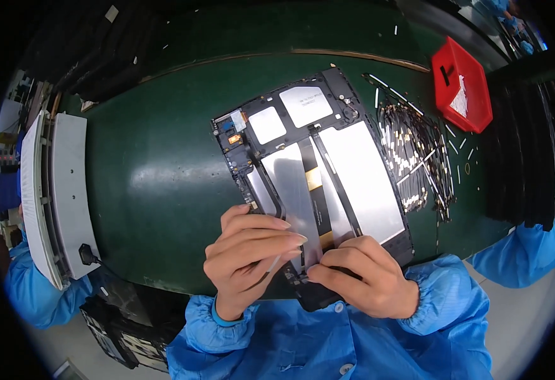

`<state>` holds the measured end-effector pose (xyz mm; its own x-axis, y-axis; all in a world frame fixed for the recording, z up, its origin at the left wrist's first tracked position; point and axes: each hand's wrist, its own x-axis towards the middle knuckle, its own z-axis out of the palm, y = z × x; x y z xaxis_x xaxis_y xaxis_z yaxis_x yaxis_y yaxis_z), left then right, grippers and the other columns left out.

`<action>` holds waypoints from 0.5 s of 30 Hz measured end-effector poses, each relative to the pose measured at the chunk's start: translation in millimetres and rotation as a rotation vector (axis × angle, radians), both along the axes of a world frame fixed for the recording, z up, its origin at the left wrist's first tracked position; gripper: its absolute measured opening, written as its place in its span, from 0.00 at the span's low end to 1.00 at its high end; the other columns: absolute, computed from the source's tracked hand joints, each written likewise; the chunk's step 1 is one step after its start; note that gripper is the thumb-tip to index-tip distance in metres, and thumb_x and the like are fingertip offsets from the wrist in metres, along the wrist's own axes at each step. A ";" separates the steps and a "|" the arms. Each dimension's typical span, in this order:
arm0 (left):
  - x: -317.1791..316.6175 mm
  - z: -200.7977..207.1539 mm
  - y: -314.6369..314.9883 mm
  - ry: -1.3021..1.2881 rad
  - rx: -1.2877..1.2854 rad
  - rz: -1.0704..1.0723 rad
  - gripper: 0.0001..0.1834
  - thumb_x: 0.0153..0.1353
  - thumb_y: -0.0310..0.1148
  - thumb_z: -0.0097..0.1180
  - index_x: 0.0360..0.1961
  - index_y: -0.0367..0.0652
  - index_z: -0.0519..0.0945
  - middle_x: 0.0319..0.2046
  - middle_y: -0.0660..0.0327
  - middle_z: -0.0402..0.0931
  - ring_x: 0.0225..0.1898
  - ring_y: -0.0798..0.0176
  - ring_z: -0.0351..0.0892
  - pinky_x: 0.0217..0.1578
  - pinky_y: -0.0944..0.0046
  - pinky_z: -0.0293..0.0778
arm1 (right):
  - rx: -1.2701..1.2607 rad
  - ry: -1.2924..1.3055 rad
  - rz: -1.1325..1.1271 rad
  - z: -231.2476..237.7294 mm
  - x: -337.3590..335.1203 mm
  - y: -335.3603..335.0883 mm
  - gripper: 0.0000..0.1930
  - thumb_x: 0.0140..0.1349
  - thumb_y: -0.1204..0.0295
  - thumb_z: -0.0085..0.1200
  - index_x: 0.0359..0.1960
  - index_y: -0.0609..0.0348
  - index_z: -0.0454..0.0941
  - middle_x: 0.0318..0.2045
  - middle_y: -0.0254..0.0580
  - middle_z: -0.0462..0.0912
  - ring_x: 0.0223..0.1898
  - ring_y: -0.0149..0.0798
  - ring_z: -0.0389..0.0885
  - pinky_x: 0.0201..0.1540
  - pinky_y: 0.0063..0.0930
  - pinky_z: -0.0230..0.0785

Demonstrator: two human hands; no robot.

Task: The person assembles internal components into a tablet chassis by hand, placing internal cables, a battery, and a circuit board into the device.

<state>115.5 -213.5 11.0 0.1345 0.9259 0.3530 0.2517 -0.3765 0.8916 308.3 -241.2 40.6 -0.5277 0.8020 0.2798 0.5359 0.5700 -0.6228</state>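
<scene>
An opened tablet housing point(365, 190) lies tilted on the green table, its near end at the table's front edge. Inside it are silver plates, a dark flex cable point(321, 212) with gold patches running lengthwise, and a small orange connector point(234, 139) at the upper left. My left hand point(246, 253) is over the near left part, fingers pinched together on a thin light strip point(266, 275). Close beside it, my right hand point(366, 275) rests on the near end with fingers curled and fingertips at the cable's lower end. What those fingertips grip is hidden.
Right of the housing lies a heap of thin dark cable strips point(410, 152), with loose white slivers around it. A red bin point(461, 82) stands behind the heap. Dark stacks point(521, 145) line the right side; a pale box point(71, 183) with a black plug stands left.
</scene>
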 end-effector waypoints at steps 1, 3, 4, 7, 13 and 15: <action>-0.1 -0.3 0.5 -0.001 0.001 -0.005 0.09 0.42 0.25 0.68 0.28 0.46 0.85 0.28 0.66 0.83 0.37 0.64 0.80 0.51 0.58 0.63 | 0.010 -0.016 0.000 0.0 -0.7 0.0 0.14 0.40 0.77 0.60 0.34 0.57 0.81 0.34 0.37 0.77 0.36 0.37 0.73 0.40 0.27 0.71; 0.3 -0.5 1.5 -0.006 0.003 -0.003 0.09 0.42 0.25 0.68 0.28 0.46 0.85 0.28 0.66 0.83 0.37 0.64 0.80 0.51 0.58 0.63 | 0.019 -0.033 0.000 0.6 -0.8 1.2 0.14 0.40 0.76 0.60 0.34 0.57 0.81 0.34 0.36 0.77 0.36 0.37 0.73 0.41 0.27 0.71; 0.6 -0.4 1.6 -0.010 0.005 -0.003 0.09 0.42 0.25 0.68 0.28 0.46 0.85 0.27 0.66 0.83 0.37 0.64 0.80 0.51 0.59 0.62 | 0.018 -0.042 0.019 1.5 -0.2 1.7 0.14 0.41 0.76 0.59 0.34 0.57 0.81 0.34 0.36 0.77 0.36 0.37 0.73 0.41 0.27 0.71; 2.1 5.0 4.7 -0.009 -0.003 0.007 0.10 0.42 0.25 0.68 0.29 0.47 0.85 0.26 0.66 0.83 0.37 0.64 0.80 0.52 0.58 0.61 | 0.019 -0.051 0.043 1.7 0.7 1.6 0.14 0.42 0.75 0.59 0.35 0.57 0.81 0.35 0.36 0.77 0.37 0.37 0.73 0.41 0.27 0.71; 9.4 16.2 30.6 0.356 0.130 -0.055 0.09 0.42 0.28 0.68 0.28 0.51 0.86 0.32 0.67 0.82 0.43 0.61 0.77 0.55 0.54 0.59 | 0.069 -0.035 0.060 -3.4 1.7 0.4 0.14 0.41 0.74 0.55 0.34 0.61 0.79 0.36 0.36 0.75 0.35 0.36 0.72 0.36 0.28 0.68; 8.7 12.3 31.2 0.357 0.115 -0.044 0.09 0.42 0.28 0.68 0.28 0.53 0.86 0.34 0.68 0.82 0.45 0.62 0.76 0.55 0.54 0.58 | 0.068 -0.038 0.061 -3.9 1.8 0.0 0.14 0.41 0.74 0.55 0.33 0.61 0.80 0.37 0.36 0.75 0.36 0.36 0.72 0.36 0.28 0.68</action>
<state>124.2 -182.4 23.3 0.3064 0.8738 0.3777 0.5209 -0.4860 0.7018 310.1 -241.3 36.7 -0.5860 0.7479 0.3119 0.5215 0.6426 -0.5613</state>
